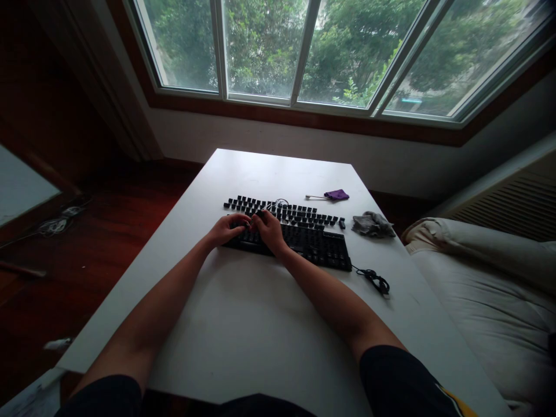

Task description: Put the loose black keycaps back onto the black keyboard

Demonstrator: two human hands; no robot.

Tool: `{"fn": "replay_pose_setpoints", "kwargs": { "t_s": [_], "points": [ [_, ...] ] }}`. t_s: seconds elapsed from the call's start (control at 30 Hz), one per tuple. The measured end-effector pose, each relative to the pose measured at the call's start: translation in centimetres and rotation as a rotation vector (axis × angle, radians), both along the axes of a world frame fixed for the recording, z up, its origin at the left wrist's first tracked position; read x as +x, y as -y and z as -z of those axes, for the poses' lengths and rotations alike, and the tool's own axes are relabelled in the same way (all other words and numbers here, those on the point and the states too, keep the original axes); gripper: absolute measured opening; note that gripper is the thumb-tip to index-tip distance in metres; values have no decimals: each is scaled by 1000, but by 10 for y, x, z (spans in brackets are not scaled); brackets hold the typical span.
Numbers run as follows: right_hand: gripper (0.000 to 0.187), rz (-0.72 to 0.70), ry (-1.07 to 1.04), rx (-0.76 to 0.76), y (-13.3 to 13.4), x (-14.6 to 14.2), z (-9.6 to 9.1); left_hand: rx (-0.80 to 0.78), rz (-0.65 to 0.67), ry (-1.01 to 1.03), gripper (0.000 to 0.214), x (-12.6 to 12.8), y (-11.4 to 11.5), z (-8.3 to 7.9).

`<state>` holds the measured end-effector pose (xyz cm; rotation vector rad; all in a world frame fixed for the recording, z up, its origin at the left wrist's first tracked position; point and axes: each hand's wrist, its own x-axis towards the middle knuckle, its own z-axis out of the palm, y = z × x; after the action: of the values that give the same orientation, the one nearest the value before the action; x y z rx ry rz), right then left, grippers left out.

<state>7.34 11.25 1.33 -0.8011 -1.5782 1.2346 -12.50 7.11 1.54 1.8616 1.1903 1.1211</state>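
Observation:
A black keyboard (317, 246) lies on the white table (243, 324), with rows of loose black keycaps (299, 213) laid out just behind it. My left hand (226, 229) rests on the keyboard's left end with its fingers curled. My right hand (270, 230) sits beside it over the keys, fingers bent and pinched on a thin wire tool (278, 203) whose loop pokes out above the knuckles. What the left fingers hold, if anything, is hidden.
A purple cloth with a small brush (334, 195) and a crumpled grey rag (372, 225) lie at the right rear. The keyboard's coiled cable (376, 280) trails right. A cushioned seat (490, 301) borders the table; windows stand ahead, wood floor at left.

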Motion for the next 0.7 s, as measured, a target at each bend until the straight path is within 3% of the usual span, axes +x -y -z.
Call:
{"fn": "replay_pose_setpoints", "kwargs": {
  "t_s": [0.13,0.33,0.7],
  "points": [
    [30,9,-58,-115,-3,0,0,3,13,68,44,6,1,0],
    [34,-8,-141,-235,-7,-1,3,67,-53,-39,30,10,2,0],
    [33,-20,-192,-318,-7,-1,3,171,-13,-121,20,8,2,-9]
  ]
}}
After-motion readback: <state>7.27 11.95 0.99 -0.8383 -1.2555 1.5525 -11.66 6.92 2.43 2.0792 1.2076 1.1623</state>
